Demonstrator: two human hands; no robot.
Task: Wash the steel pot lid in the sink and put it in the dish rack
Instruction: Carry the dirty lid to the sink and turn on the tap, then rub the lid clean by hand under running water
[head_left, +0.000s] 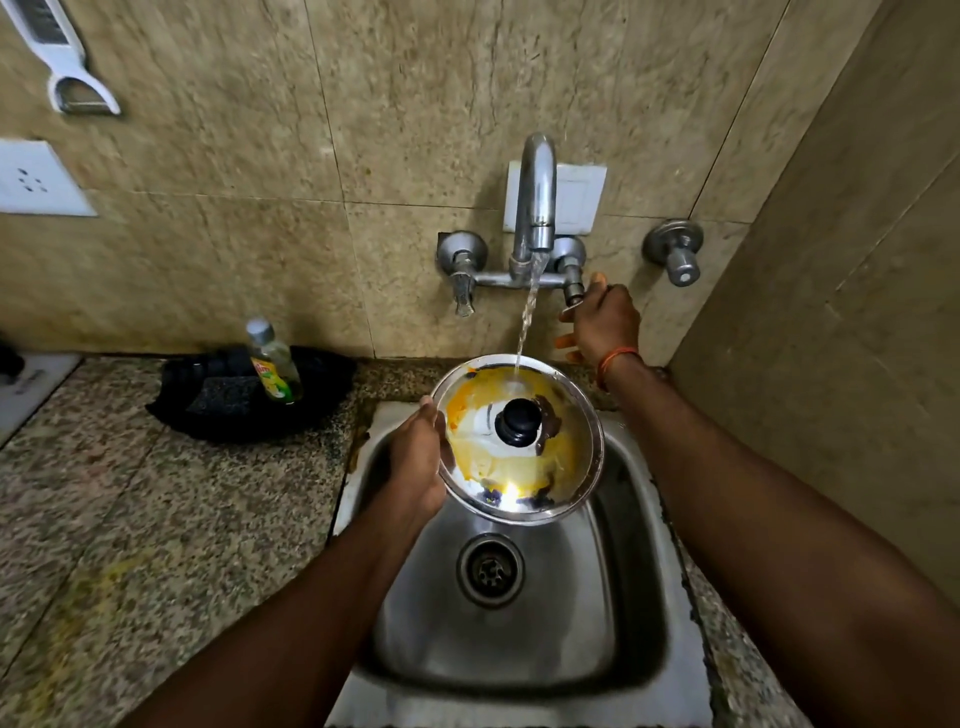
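Observation:
The steel pot lid (561, 467) with a black knob is held above the steel sink (519, 639), knob side up and smeared with yellow residue. My left hand (415, 462) grips its left rim. Water runs from the tap spout (537, 197) onto the lid's far edge. My right hand (597, 322) is raised to the wall and closed around the right tap handle (574, 299). No dish rack is in view.
A dish soap bottle (272, 364) stands in a black tray (218, 405) on the granite counter (130, 519) left of the sink. A second valve (675, 252) sticks out of the wall at right. A peeler (67, 62) hangs top left above a socket (36, 179).

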